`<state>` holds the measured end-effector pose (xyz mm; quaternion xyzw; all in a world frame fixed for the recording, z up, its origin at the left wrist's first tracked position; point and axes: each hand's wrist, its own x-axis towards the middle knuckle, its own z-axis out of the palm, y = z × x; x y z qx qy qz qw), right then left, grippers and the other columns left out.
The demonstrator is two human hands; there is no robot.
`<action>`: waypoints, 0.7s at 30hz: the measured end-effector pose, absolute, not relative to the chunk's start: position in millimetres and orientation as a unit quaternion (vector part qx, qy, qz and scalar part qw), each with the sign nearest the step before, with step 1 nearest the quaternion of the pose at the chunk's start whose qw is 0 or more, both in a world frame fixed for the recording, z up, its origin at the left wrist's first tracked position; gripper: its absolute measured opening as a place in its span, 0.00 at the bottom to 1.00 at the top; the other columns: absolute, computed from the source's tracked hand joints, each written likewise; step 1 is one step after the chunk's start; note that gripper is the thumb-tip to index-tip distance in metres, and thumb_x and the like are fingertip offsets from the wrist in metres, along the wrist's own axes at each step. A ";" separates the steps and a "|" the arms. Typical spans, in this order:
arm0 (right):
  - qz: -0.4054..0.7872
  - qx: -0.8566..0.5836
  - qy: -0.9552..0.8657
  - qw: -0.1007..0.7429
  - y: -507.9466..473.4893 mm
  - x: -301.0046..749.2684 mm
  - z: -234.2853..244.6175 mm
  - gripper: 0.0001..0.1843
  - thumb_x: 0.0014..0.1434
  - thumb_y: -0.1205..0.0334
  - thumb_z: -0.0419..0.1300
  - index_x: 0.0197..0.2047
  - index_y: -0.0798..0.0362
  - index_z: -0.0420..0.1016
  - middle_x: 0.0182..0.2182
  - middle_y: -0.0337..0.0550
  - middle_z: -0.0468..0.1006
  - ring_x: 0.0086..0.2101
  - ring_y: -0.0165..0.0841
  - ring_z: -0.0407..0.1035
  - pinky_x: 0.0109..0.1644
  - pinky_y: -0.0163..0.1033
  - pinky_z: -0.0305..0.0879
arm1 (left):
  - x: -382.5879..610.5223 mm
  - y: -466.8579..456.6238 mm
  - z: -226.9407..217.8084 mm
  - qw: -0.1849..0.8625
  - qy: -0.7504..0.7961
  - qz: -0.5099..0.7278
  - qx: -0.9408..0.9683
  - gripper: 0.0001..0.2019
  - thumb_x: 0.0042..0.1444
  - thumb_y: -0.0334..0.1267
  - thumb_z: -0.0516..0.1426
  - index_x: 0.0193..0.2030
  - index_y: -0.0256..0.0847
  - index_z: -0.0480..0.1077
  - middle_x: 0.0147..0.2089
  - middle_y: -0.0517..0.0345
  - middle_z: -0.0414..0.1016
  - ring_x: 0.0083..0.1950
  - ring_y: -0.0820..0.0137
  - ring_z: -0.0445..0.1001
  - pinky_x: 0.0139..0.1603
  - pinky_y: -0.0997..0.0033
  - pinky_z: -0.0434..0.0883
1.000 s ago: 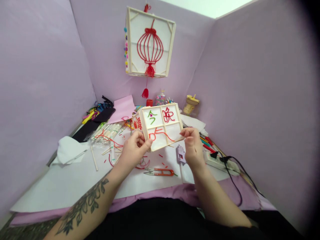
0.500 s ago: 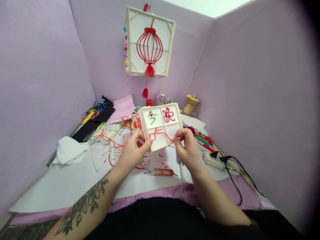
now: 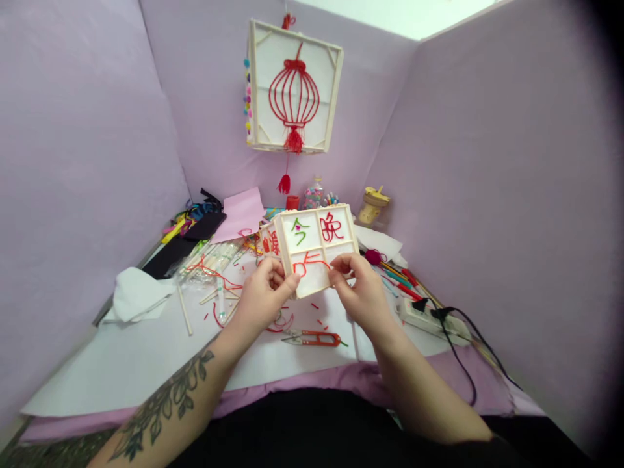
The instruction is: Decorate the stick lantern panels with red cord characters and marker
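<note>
A small wooden box lantern (image 3: 319, 229) with white panes is held up over the table, its face divided into four panes. Green and red yarn characters fill the upper two. My left hand (image 3: 266, 292) grips the lantern's lower left corner between thumb and fingers. Across the lower left pane runs a piece of red yarn (image 3: 318, 262), partly shaped into strokes. My right hand (image 3: 361, 289) pinches its loose end in front of the lower right pane. Below the lantern lie orange-handled thread snips (image 3: 319, 338), with small red yarn scraps around them.
A larger lantern (image 3: 294, 97) with a red yarn design hangs above, its red tassel (image 3: 284, 184) dangling. Bagged sticks (image 3: 214, 257), crumpled white paper (image 3: 139, 296) and pink paper (image 3: 241, 211) lie left. A power strip (image 3: 433, 318) with black cords and a yellow-lidded cup (image 3: 374, 205) are right.
My right hand has moved left towards the lantern with the yarn end, so the yarn now curves over the pane instead of stretching out. My left hand keeps its hold.
</note>
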<state>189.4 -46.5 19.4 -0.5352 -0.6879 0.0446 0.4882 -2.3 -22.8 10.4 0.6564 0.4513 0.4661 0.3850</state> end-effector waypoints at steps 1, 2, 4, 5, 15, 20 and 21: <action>0.039 -0.529 -0.695 0.486 -47.7 189.3 20.4 0.04 0.57 0.67 0.56 0.36 0.51 0.70 0.31 0.42 0.74 0.33 0.34 0.68 0.36 0.38 0.67 | -2.3 -22.9 10.5 0.385 0.452 0.466 0.656 0.14 0.53 0.47 0.59 0.30 0.42 0.61 0.22 0.67 0.66 0.23 0.75 0.65 0.24 0.75 0.60; 0.035 -0.522 -0.701 0.485 -48.9 188.9 21.3 0.05 0.57 0.67 0.56 0.37 0.51 0.71 0.31 0.42 0.75 0.33 0.34 0.68 0.37 0.39 0.67 | -2.3 -23.1 10.6 0.387 0.452 0.466 0.655 0.14 0.53 0.47 0.59 0.30 0.42 0.61 0.22 0.67 0.66 0.23 0.75 0.64 0.24 0.75 0.60; 0.033 -0.511 -0.711 0.482 -50.9 187.8 22.6 0.08 0.57 0.67 0.57 0.40 0.50 0.73 0.31 0.42 0.75 0.34 0.35 0.69 0.38 0.40 0.68 | -2.1 -23.5 11.0 0.393 0.450 0.467 0.652 0.14 0.52 0.47 0.60 0.30 0.42 0.60 0.22 0.66 0.65 0.23 0.75 0.64 0.24 0.75 0.60; 0.034 -0.508 -0.713 0.482 -51.5 187.0 22.9 0.09 0.57 0.67 0.57 0.42 0.50 0.73 0.31 0.42 0.76 0.34 0.36 0.69 0.39 0.41 0.68 | -1.9 -23.6 11.2 0.396 0.448 0.468 0.650 0.14 0.52 0.47 0.60 0.30 0.42 0.60 0.22 0.67 0.65 0.23 0.75 0.64 0.24 0.75 0.61; 0.078 -0.519 -0.701 0.483 -55.2 179.5 19.4 0.11 0.56 0.67 0.60 0.44 0.50 0.73 0.31 0.41 0.77 0.34 0.35 0.70 0.40 0.42 0.68 | -1.3 -23.3 11.7 0.388 0.452 0.466 0.654 0.14 0.52 0.47 0.60 0.30 0.41 0.61 0.22 0.66 0.66 0.23 0.75 0.65 0.25 0.75 0.61; 0.044 -0.506 -0.714 0.482 -57.3 179.6 18.2 0.07 0.57 0.65 0.61 0.41 0.50 0.75 0.32 0.42 0.77 0.35 0.35 0.69 0.40 0.41 0.67 | -1.7 -23.5 12.0 0.385 0.452 0.468 0.655 0.14 0.52 0.47 0.60 0.30 0.42 0.61 0.22 0.66 0.67 0.23 0.74 0.66 0.25 0.75 0.62; 0.029 -0.500 -0.715 0.488 -57.2 180.8 18.2 0.05 0.58 0.65 0.60 0.40 0.50 0.75 0.33 0.42 0.77 0.36 0.36 0.69 0.40 0.42 0.67 | -1.8 -23.4 12.1 0.386 0.452 0.468 0.654 0.14 0.52 0.47 0.59 0.30 0.42 0.61 0.22 0.66 0.67 0.23 0.74 0.66 0.25 0.74 0.62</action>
